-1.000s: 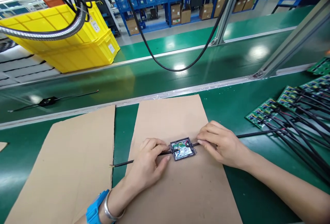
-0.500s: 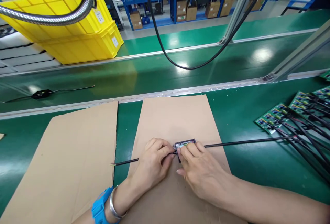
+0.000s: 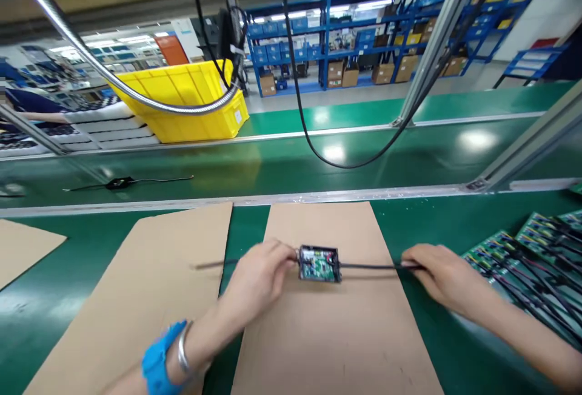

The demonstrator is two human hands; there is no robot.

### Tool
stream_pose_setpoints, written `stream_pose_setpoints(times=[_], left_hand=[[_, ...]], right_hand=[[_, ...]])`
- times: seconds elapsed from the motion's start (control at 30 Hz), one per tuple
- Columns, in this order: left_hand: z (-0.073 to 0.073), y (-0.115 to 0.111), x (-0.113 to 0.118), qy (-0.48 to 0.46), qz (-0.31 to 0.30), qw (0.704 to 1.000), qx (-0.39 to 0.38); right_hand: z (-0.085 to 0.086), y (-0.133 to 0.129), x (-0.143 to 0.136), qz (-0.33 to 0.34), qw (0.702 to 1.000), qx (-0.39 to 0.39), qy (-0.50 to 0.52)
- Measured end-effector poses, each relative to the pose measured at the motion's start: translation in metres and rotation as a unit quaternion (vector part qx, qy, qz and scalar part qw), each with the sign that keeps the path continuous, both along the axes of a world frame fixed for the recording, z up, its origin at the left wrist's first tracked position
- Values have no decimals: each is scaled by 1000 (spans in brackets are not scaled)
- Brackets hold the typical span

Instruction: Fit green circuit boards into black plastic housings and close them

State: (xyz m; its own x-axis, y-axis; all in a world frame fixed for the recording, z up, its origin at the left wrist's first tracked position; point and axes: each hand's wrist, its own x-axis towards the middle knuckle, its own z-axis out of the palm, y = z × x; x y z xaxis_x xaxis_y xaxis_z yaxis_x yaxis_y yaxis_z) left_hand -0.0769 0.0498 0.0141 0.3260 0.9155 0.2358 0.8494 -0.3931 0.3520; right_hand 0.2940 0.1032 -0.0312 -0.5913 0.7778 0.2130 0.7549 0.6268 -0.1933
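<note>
A small black case with a green circuit board [image 3: 319,264] inside is held over the right-hand cardboard sheet [image 3: 336,334]. My left hand [image 3: 264,270], with a blue watch band and a silver bangle on the wrist, pinches the cable right at the case's left end. A short cable end [image 3: 209,266] sticks out to the left of that hand, blurred. From the case's right end runs a black cable [image 3: 368,266]. My right hand [image 3: 439,270] is closed around it, past the cardboard's right edge. Its fingertips are partly smeared by motion.
Several green boards with black cables [image 3: 504,255] lie at the right. A second cardboard sheet [image 3: 150,286] is at the left. Beyond the metal rail [image 3: 254,199], a black piece with wires [image 3: 120,183] lies near a yellow crate [image 3: 195,125]. A black cable [image 3: 336,164] hangs overhead.
My right hand has left the case and slid right along the cable, holding it there. The open face of the case now shows fully. My head view has tilted up.
</note>
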Motion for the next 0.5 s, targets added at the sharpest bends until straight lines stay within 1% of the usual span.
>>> stream_pose_setpoints(times=[0.07,0.13,0.17,0.23,0.27,0.3,0.33,0.37,0.4,0.43,0.47,0.5], left_hand=[[23,41,-11,25,24,999,29],[41,92,-18,50,52,996,52],[48,118,-20,63,65,994,59],[54,162,-22,85,90,990,66],[54,178,-23,93,104,988,69],[52,189,-25,98,117,986,68],[48,194,-27,102,127,985,65],[42,192,-31,104,133,984,59],[37,185,-37,104,135,984,53],[32,172,-45,103,135,984,45],[29,153,-55,99,136,985,39],[28,128,-68,94,140,985,34]], right_hand=[[15,44,8,-5,999,44,-19],[40,95,1,-27,995,67,-72],[53,120,-6,-37,993,74,-87],[75,164,-23,-62,988,90,-105],[82,181,-31,-81,985,97,-115],[85,195,-37,-100,982,103,-126],[85,205,-42,-118,978,107,-138],[83,212,-47,-130,974,109,-150],[78,216,-51,-133,972,109,-161],[73,217,-55,-128,971,108,-170],[66,215,-60,-114,972,104,-178],[60,210,-67,-94,974,99,-182]])
